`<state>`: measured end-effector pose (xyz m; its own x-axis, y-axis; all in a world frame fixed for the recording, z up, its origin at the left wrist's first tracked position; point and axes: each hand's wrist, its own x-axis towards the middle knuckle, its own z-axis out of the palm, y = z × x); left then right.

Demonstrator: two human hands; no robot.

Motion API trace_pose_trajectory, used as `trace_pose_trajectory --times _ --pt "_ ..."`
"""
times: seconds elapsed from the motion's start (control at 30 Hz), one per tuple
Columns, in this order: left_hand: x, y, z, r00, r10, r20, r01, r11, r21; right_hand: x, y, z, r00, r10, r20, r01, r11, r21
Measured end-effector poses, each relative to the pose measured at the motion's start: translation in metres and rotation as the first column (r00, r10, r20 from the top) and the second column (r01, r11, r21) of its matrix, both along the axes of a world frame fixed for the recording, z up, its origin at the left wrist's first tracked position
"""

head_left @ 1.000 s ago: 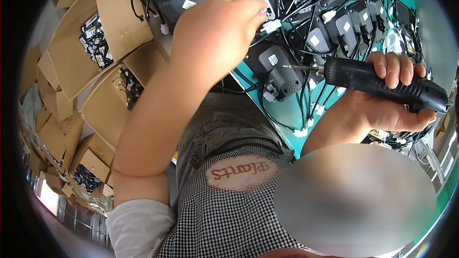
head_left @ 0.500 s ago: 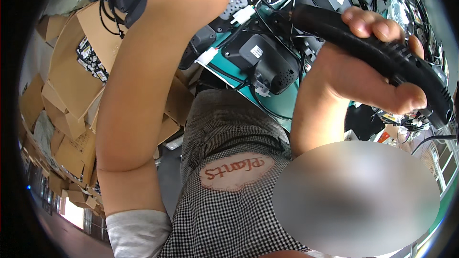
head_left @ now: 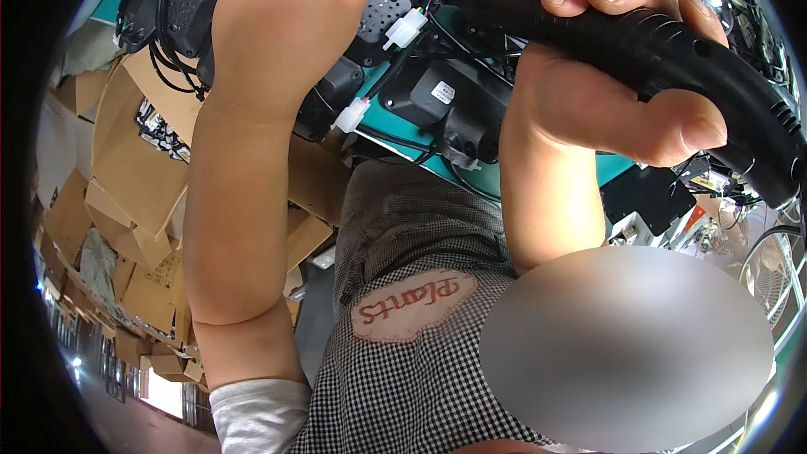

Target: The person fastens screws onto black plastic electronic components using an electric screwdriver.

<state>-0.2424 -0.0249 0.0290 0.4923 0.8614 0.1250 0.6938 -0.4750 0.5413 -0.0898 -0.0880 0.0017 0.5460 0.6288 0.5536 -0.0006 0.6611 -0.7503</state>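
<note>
My right hand [head_left: 580,105] is wrapped round a black electric screwdriver [head_left: 647,55] with ribbed grooves. Its fingers lie over the top and the thumb along the near side; the tool slants from upper left to lower right, and its tip is hard to make out against dark parts. Upper left, my left hand [head_left: 282,29] reaches over black perforated housings [head_left: 192,7]. The thumb shows, but the upper edge cuts off most fingers and whatever they touch. Between my hands are a black housing with a small label [head_left: 416,94], a white plug connector [head_left: 406,29] and another white connector [head_left: 351,115].
A teal work surface [head_left: 618,166] carries several black housings and tangled black cables. Open cardboard boxes [head_left: 139,164] are stacked to my left. A fan [head_left: 765,277] stands at the far right, near a black cord and white rails.
Both hands and the screwdriver sit further left in the picture, and the right hand is also higher. The housings and boxes have shifted in the view too. The right hand keeps its grip.
</note>
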Motion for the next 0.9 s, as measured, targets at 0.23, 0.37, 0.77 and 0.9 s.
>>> trace_pose_trajectory --times 0.23,0.37,0.77,0.9 --pt "-0.001 0.001 -0.001 0.996 -0.016 0.088 0.016 1.000 0.000 -0.011 0.012 0.006 0.978 0.160 0.130 -0.171 0.982 0.078" --pt "-0.007 0.001 -0.006 0.997 0.028 0.077 -0.030 0.999 0.027 -0.039 -0.011 0.024 0.997 0.010 0.081 0.017 0.944 -0.328" --pt "-0.016 -0.006 0.014 0.915 0.303 0.267 -0.164 0.882 -0.442 -0.005 0.008 0.016 0.975 -0.113 -0.190 0.061 0.964 -0.260" --pt "-0.049 -0.017 -0.019 0.560 0.752 0.347 0.121 0.340 -0.932 0.001 -0.009 0.068 0.963 0.086 -0.255 -0.122 0.984 -0.129"
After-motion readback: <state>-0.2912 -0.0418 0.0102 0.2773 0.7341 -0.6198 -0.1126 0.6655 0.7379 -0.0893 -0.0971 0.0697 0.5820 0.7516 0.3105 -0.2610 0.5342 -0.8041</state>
